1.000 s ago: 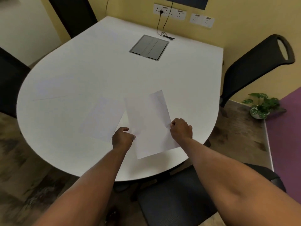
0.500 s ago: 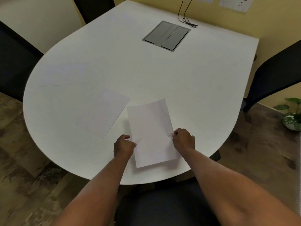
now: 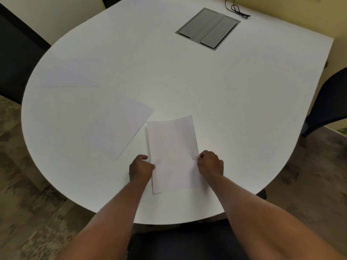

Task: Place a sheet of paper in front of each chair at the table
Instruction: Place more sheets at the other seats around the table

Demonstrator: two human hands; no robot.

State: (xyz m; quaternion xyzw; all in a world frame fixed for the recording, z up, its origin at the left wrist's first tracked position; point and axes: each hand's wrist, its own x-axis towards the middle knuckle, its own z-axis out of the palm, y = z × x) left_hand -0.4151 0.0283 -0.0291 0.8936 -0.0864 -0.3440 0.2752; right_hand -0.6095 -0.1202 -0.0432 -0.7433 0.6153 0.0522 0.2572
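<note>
Here the left hand (image 3: 141,168) and right hand (image 3: 210,164) pinch the sheet (image 3: 173,152) by its 2 long edges, flat between the fingers. Best lower it square to the near table (image 3: 187,81) edge, then release both sides together

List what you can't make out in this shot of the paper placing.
- Head view: fingertips of the left hand and right hand curl at the held sheet; grip underneath hidden.
- Chair on the right: cut off by the frame edge.
- Near chair: mostly hidden by forearms and table.
- Far-left sheet: white on white, only one edge shows.
</note>
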